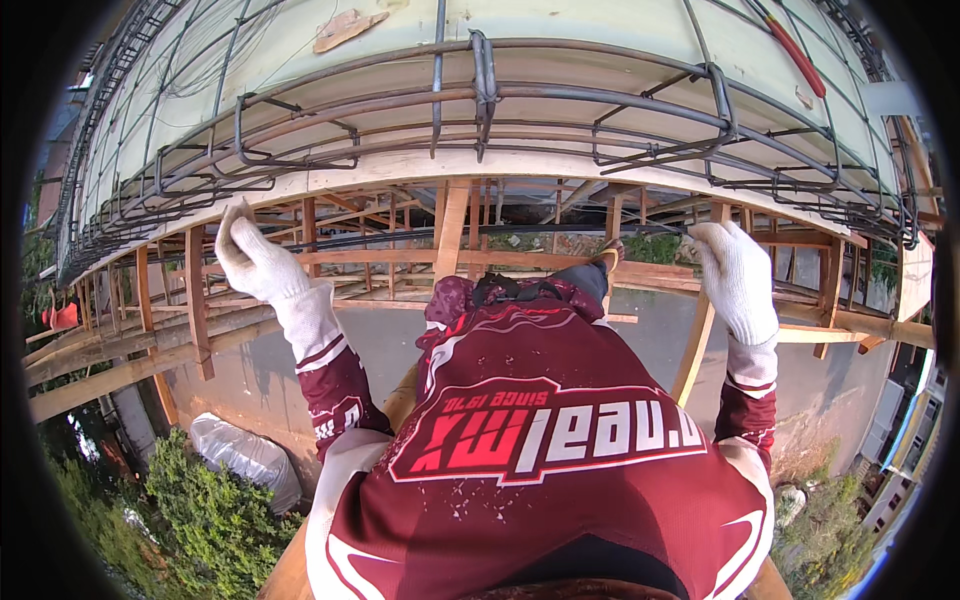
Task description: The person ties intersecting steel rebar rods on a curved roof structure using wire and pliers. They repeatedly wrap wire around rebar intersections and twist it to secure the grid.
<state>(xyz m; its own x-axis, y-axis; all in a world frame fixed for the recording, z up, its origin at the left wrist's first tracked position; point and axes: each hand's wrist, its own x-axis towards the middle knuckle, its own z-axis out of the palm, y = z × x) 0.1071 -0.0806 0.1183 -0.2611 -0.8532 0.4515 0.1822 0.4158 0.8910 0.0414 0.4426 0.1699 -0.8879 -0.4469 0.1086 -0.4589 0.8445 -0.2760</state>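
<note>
My left hand (259, 259), in a white knit glove, is raised at the left just below the edge of the formwork, with thumb and fingers curled together. My right hand (739, 281), in a matching glove, is bent at the right, its fingertips near one end of a line of thin dark strands (450, 234). Whether either hand holds anything is unclear. Above both hands runs a long cage of steel reinforcing bars (525, 91) with bent stirrups (486, 97), over a wooden formwork board (390, 171).
A pale deck (585, 22) carries a rebar mesh, loose wire, a broken wood piece (349, 30) and a red-handled tool (796, 56). Timber posts (453, 225) and beams (150, 360) stand below, over a drop to the ground. Bushes (210, 510) and a silver-covered object (247, 457) are lower left.
</note>
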